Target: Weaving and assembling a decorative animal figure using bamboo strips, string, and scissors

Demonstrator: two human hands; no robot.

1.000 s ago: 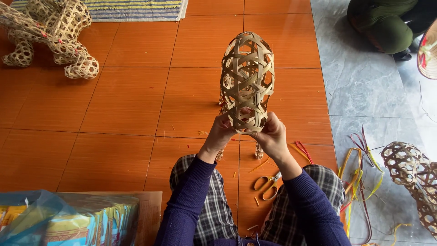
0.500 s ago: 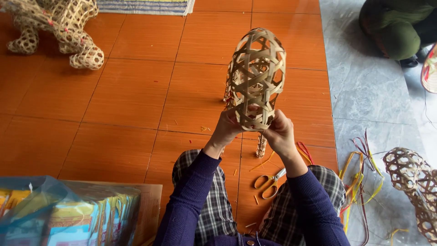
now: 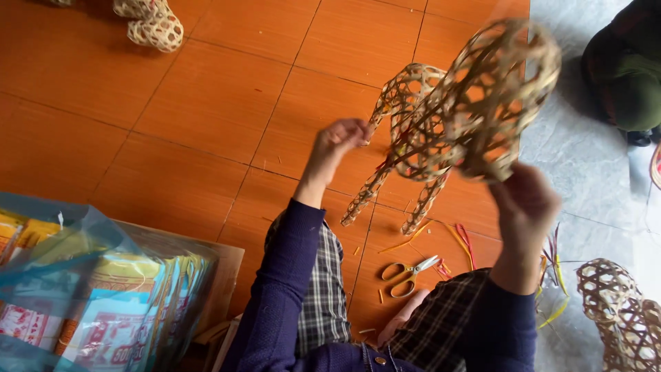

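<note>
While both hands stay up off the lap, the count: two hands, both the seated person's own. Left hand (image 3: pixel 339 138) is curled, fingertips pinched on the edge of the woven cage (image 3: pixel 475 103). Right hand (image 3: pixel 527 200) sits under the cage's lower right side, back of the hand to the camera; can't tell whether its fingers are closed on the weave or just touching it. The cage is in the air above the knees, tipped over toward the right, over the line where orange tile meets grey stone floor (image 3: pixel 592 179).

Woven pieces: four in view. The held cage; one woven frame with legs (image 3: pixel 396 148) standing on the tile right behind it, partly hidden; one woven figure (image 3: pixel 148 24) at the top left, cut by the edge; one woven basket (image 3: pixel 620 313) on the grey floor at lower right.

One pair of scissors (image 3: pixel 406 274), yellow handles, lies on the tile between the knees. Loose coloured strips (image 3: pixel 465 241) lie near it, too many and too thin to count. One plastic bag of printed packets (image 3: pixel 89 296) at lower left. One other person (image 3: pixel 630 76), in green, sits at top right.

Versus half a second ago: the cage was upright with both hands gripping its base; now it is tilted over and shifted right, hands spread apart. Scissors haven't moved.
</note>
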